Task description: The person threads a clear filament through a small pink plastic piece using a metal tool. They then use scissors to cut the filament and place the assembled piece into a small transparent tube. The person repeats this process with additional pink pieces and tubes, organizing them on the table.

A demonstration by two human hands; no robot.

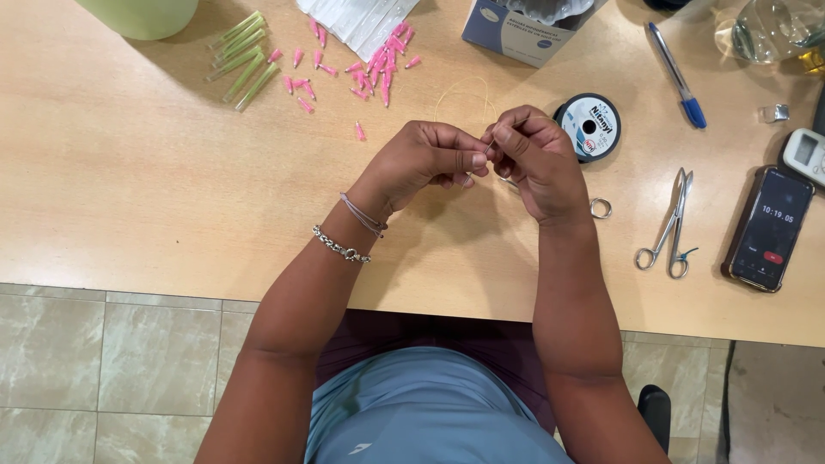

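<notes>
Hands meet above the middle of the wooden table [129, 172], fingertips touching. The left hand [430, 159] is curled nearly closed, thumb and forefinger pinched on a pale thread [464, 86]; the right hand [533, 159] pinches the same spot from the other side, fingers bent in. What else sits in the pinch is too small to tell. The thread loops away from both hands toward the far edge, its long axis running roughly away from the person. A thread spool [589, 126] lies just beside the right hand, scissors [670, 228] farther toward the right edge.

Blue pen [679, 77], scissors [671, 225], phone [767, 228] (screen lit), scattered pink caps [369, 64].
</notes>
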